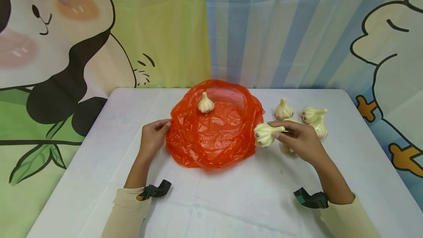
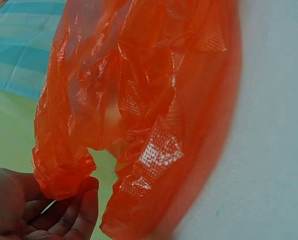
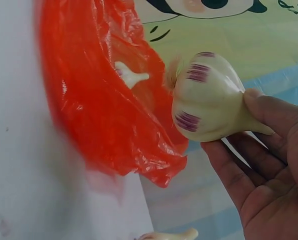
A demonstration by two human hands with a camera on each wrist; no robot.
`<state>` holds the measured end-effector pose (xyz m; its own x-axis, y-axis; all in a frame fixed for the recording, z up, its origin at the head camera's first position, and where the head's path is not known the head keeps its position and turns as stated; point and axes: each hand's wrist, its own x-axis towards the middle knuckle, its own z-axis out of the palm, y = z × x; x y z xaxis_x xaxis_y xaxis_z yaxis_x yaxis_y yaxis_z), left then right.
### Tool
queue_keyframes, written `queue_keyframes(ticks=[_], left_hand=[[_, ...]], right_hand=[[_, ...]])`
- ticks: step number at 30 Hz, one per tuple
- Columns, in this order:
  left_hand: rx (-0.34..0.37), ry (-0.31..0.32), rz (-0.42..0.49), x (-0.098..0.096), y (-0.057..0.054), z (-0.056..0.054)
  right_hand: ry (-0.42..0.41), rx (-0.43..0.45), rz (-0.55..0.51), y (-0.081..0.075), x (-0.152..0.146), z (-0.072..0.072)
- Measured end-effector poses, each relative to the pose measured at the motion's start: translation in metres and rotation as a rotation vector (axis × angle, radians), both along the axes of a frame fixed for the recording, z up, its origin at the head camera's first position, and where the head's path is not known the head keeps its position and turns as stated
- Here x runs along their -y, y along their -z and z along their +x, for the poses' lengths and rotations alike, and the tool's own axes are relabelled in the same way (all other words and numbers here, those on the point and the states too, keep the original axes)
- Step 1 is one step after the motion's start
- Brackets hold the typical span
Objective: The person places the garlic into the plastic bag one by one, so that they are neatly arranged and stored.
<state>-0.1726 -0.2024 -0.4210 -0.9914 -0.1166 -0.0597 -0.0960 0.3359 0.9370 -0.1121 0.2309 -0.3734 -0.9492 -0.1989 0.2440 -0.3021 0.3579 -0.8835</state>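
A crumpled red plastic bag (image 1: 218, 131) lies with its mouth spread wide on the white table. My left hand (image 1: 153, 137) pinches the bag's left edge; in the left wrist view, the thumb and fingers (image 2: 89, 200) meet at the red film. Between thumb and fingers, my right hand (image 1: 300, 139) grips a garlic bulb (image 1: 264, 134) by its stem, right at the bag's right rim. Purple streaks mark this pale bulb (image 3: 209, 100) in the right wrist view. One more garlic bulb (image 1: 205, 104) is inside the bag, toward its upper left.
Several more garlic bulbs (image 1: 283, 110) are grouped on the table right of the bag, partly hidden behind the right hand. A printed cloth (image 1: 172, 28) hangs behind the table's far edge. Each wrist wears a black camera mount (image 1: 312, 198).
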Motion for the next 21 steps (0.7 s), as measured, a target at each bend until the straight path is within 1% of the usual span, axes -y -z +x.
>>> queue_keyframes(ticks=[6, 11, 14, 16, 21], left_hand=[[-0.015, 0.000, 0.000, 0.000, 0.000, 0.001], [-0.017, 0.002, 0.001, -0.002, 0.001, 0.001], [-0.019, -0.002, -0.002, -0.002, 0.000, 0.002], [-0.023, -0.004, 0.002, -0.002, 0.000, 0.002], [-0.020, -0.002, 0.012, -0.001, 0.000, 0.001]], right_hand=[[-0.026, 0.013, -0.044, 0.001, 0.014, -0.017], [-0.019, 0.008, -0.048, 0.001, 0.027, -0.031], [-0.008, 0.030, -0.040, -0.001, 0.033, -0.040], [-0.006, 0.041, -0.032, -0.004, 0.037, -0.045], [-0.030, 0.041, 0.017, -0.021, 0.051, -0.048]])
